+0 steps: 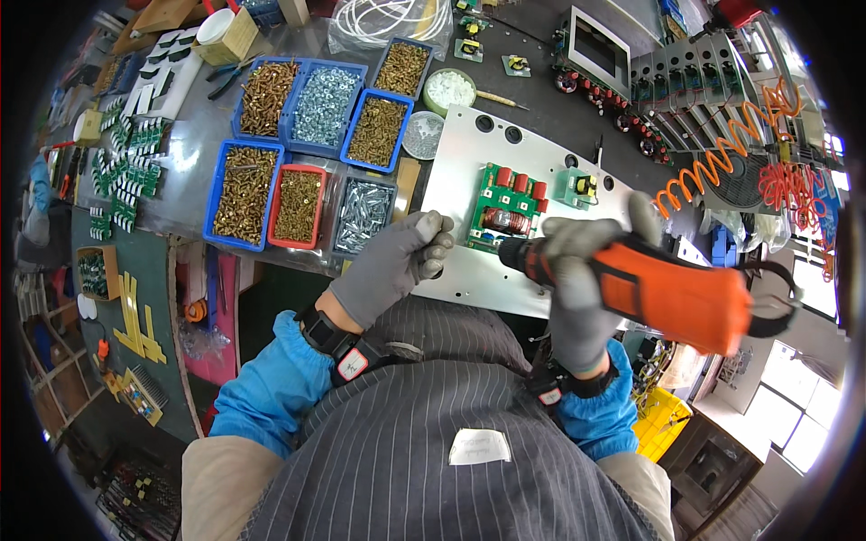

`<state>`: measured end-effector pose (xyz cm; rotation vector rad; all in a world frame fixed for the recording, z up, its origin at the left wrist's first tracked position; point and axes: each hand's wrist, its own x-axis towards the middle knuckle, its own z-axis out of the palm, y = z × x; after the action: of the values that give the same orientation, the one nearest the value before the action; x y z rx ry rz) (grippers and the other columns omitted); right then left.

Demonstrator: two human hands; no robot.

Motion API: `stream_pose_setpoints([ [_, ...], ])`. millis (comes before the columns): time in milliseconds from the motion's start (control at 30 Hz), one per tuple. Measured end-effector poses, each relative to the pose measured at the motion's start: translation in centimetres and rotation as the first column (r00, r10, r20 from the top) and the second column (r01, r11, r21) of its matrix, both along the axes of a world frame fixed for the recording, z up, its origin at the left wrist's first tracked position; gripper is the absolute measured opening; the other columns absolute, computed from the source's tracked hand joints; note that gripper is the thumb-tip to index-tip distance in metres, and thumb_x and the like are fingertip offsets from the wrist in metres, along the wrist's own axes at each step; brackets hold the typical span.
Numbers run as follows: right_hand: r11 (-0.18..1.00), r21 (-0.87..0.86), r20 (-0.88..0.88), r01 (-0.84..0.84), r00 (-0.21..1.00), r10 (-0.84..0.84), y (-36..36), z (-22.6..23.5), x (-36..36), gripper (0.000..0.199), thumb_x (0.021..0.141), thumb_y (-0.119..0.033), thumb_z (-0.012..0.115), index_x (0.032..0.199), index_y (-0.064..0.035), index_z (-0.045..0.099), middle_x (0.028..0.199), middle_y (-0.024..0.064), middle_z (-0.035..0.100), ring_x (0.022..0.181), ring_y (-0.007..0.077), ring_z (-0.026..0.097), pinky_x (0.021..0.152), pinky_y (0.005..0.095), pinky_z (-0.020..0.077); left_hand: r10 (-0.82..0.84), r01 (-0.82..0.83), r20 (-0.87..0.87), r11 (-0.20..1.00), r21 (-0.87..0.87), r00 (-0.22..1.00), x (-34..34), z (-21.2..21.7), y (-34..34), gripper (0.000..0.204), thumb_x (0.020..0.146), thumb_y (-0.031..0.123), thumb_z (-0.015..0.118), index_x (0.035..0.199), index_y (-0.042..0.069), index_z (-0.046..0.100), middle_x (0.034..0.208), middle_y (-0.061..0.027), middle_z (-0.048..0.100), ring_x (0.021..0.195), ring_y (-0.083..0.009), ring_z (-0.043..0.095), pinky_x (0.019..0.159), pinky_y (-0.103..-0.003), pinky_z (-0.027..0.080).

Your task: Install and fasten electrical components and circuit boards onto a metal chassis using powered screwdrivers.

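In my right hand (pixel 582 279), gloved in grey, is an orange cordless drill (pixel 672 296); its black chuck points left, close to a green circuit board. My left hand (pixel 397 261), gloved too, is closed with thumb and fingers together at the near left edge of a silver metal plate (pixel 451 268). Whatever those fingers hold is hidden. On the plate lies the green circuit board (pixel 507 206) with red parts and a copper coil. A smaller green board (pixel 577 187) with a yellow part sits to its right.
Left of the plate stand blue bins of brass-coloured screws (pixel 244 185), a blue bin of silver nuts (pixel 327 101), a red bin (pixel 299 206) and a bin of silver screws (pixel 364 215). A bowl of white bits (pixel 449 90) is behind. An orange coiled hose (pixel 722 162) hangs at right.
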<state>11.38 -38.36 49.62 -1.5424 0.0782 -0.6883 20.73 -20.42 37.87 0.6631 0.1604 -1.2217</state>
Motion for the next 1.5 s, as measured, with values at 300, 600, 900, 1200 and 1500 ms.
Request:
stream_pose_setpoints([
  [300,0.976,0.201,0.129,0.080,0.986,-0.108,-2.1,4.4,-2.9,0.067,0.086,-0.012,0.064,0.145,-0.0057,0.035,0.086,-0.0009,0.045,0.076,0.0116,0.048,0.094,0.0431,0.0458,-0.041,0.026,-0.117,0.992,-0.124,0.992,-3.4,1.6,-3.1,0.036,0.101,0.037,0.060,0.114,0.004,0.058,0.090,0.0007,0.056,0.071,-0.0036,0.055,0.062,-0.017,0.050],
  [600,0.948,0.260,0.046,0.185,0.978,-0.203,-3.8,4.6,-6.4,0.032,0.089,-0.014,0.062,0.117,-0.0063,0.046,0.091,0.0014,0.048,0.081,0.0127,0.050,0.098,0.0428,0.0456,-0.045,0.049,0.095,0.998,-0.047,0.994,-6.1,2.4,-5.0,0.033,0.100,0.034,0.061,0.112,0.003,0.059,0.089,0.0001,0.057,0.070,-0.0028,0.054,0.061,-0.018,0.049],
  [900,0.829,0.424,-0.009,0.364,0.917,-0.398,-4.4,2.8,-7.4,0.070,0.093,-0.006,0.057,0.153,0.0012,0.021,0.097,0.0068,0.058,0.090,0.0145,0.060,0.100,0.0485,0.0503,0.011,-0.030,-0.101,0.982,-0.187,0.995,-7.7,0.4,-5.0,0.036,0.101,0.029,0.060,0.118,-0.002,0.057,0.097,-0.0044,0.061,0.081,-0.0045,0.064,0.077,-0.016,0.058],
  [1200,0.891,0.042,-0.148,0.452,0.885,-0.441,-5.4,0.1,-6.3,0.066,0.086,-0.001,0.059,0.145,0.0051,0.030,0.086,0.0055,0.058,0.081,0.0140,0.061,0.095,0.0466,0.0530,-0.090,0.091,-0.007,0.992,0.088,0.996,-6.4,1.9,-3.5,0.034,0.106,0.021,0.045,0.125,-0.006,0.052,0.109,-0.0148,0.065,0.103,-0.0196,0.067,0.093,-0.030,0.058],
  [1500,0.916,-0.147,-0.163,0.374,0.904,-0.396,-4.6,-0.8,-6.0,0.065,0.085,0.003,0.062,0.142,0.0058,0.031,0.086,0.0047,0.060,0.075,0.0149,0.062,0.090,0.0451,0.0556,-0.163,0.131,0.253,0.981,0.140,0.954,-3.0,2.7,-2.8,0.033,0.105,0.027,0.050,0.120,-0.002,0.053,0.100,-0.0064,0.062,0.085,-0.0066,0.060,0.082,-0.022,0.056],
])
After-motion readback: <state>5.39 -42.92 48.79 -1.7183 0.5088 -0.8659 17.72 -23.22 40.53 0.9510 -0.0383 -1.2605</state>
